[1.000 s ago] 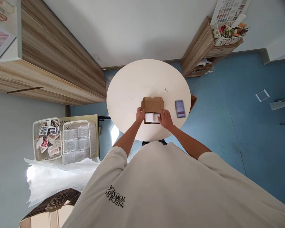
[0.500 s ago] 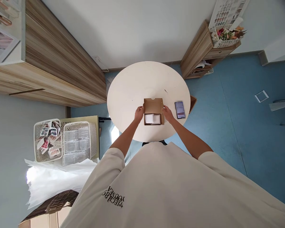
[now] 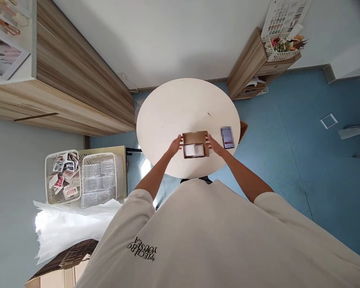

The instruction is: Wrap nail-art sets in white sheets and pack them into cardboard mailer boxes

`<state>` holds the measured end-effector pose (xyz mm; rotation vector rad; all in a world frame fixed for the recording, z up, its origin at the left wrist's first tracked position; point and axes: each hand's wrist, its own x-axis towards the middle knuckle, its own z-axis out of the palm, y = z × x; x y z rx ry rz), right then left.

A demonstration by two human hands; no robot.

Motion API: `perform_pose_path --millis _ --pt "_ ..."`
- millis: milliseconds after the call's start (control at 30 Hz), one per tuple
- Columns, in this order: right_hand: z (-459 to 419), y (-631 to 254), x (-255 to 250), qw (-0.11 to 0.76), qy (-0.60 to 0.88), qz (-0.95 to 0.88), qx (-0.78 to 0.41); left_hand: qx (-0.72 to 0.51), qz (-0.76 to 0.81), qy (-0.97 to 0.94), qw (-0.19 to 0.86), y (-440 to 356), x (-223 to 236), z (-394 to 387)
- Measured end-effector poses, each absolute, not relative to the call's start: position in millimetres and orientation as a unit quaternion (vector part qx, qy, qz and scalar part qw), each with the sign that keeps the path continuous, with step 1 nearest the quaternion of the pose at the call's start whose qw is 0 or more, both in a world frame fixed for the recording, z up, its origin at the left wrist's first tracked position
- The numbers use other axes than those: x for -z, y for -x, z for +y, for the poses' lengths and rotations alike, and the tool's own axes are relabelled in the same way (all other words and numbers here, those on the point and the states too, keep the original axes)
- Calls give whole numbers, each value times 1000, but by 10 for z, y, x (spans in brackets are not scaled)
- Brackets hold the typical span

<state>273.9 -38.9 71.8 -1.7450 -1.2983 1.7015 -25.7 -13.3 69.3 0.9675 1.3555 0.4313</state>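
the white packets (image 3: 190, 150) already lie inside the cardboard box (image 3: 207, 152) towards the near edge of the desk (image 3: 165, 106), but the lid (image 3: 195, 138) is not yet down, left hand (image 3: 175, 145) and right hand (image 3: 215, 145) at its sides, fingers slightly spread, whether gripping i cannot tell.
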Motion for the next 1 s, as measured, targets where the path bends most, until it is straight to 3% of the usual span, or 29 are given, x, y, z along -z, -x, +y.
perform_pose_path --millis 433,633,1000 --pt "-937 -2653 -634 189 670 -450 -559 -197 610 -461 613 186 -642 -712" --pt "-914 -2522 -695 247 698 -369 -562 -176 606 -488 603 122 -606 -663" --pt "-767 -2528 -747 225 717 -352 -558 -129 608 -503 601 175 -590 -555"
